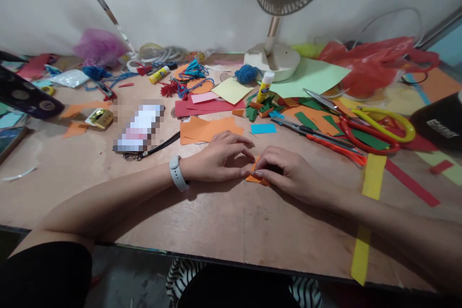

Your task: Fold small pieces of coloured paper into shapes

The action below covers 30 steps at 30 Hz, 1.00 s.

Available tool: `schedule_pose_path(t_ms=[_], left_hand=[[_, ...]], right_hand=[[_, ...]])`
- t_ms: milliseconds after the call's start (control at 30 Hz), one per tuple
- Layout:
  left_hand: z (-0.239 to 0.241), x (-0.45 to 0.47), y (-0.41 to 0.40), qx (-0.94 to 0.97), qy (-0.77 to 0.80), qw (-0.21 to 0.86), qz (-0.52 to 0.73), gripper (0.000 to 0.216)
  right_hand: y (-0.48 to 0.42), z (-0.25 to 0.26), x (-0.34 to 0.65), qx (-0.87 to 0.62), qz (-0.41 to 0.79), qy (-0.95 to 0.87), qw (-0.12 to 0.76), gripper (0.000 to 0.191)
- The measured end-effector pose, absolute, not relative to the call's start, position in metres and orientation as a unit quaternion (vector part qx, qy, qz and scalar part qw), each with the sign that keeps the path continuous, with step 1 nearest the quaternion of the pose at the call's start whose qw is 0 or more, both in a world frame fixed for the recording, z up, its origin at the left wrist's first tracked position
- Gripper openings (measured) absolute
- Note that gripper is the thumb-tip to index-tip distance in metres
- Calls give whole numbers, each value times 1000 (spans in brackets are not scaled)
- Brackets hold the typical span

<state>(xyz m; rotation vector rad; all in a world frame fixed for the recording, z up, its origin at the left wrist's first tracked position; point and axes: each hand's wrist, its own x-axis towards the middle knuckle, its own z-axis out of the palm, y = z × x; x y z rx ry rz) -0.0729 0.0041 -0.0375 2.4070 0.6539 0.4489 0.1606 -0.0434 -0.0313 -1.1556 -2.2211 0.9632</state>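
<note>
A small piece of orange paper point(257, 179) lies on the table between my two hands, with a part of it raised. My right hand point(288, 171) is closed on it, thumb and index finger pinching its edge. From the left, my left hand point(225, 156) has its thumb and a fingertip at the same paper, the fingers curved. A pale wristband point(178, 173) is on my left wrist. Much of the paper is covered by my fingers. Behind my left hand lie larger orange sheets point(202, 130), and a small blue paper rectangle point(263, 128) is just beyond my hands.
A cutter knife point(317, 137) and scissors point(371, 137) lie to the right among paper scraps. A glue stick point(265, 86) stands before a fan point(272, 60). A phone point(140, 127) is left of the orange sheets. A yellow strip point(373, 178) passes under my right forearm.
</note>
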Motion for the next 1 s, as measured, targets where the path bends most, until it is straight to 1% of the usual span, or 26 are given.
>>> schedule_pose_path(t_ms=[200,433,767,1000], left_hand=[[-32,-72,5,907,242,311,146,32],[-32,-71,5,913,241,303,131,27],[-30,-70,6,911,245,313,110,24],[-31,-69,6,908,243,320,122,24]], right_hand=[[-45,-31,160,-421,344,-806,233,13],[-46,-23,160,-431,386,-787,213,15],[-45,-25,160,-428,376,-793,216,15],[-46,-28,160,-422,351,-806,220,16]])
